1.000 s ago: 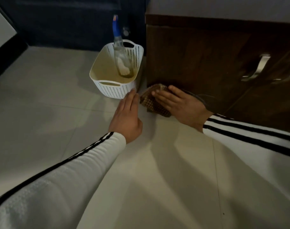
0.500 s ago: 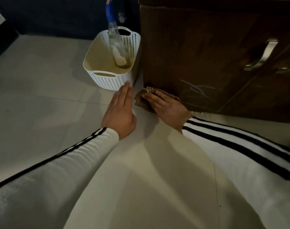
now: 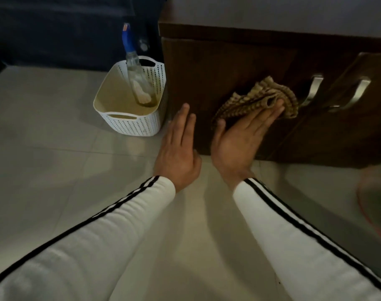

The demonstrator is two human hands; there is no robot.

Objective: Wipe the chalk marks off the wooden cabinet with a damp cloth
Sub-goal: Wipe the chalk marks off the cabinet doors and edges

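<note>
The dark wooden cabinet (image 3: pixel 224 68) fills the upper right of the view. My right hand (image 3: pixel 239 140) presses a bunched brown checked cloth (image 3: pixel 259 98) flat against the cabinet door, fingers spread over it, close to the metal handles. No chalk marks show on the door; hand and cloth cover part of it. My left hand (image 3: pixel 178 148) hovers open and flat near the cabinet's lower left corner, fingers together, holding nothing.
A white perforated basket (image 3: pixel 131 122) stands on the tiled floor left of the cabinet, with a spray bottle (image 3: pixel 137 81) with a blue top leaning inside. Two metal handles (image 3: pixel 313 88) stick out from the cabinet doors. Pale floor tiles (image 3: pixel 44 148) spread to the left.
My right hand has swept the cloth up and to the right across the door, from the lower left corner toward the handles. The chalk lines seen half a second ago no longer show.
</note>
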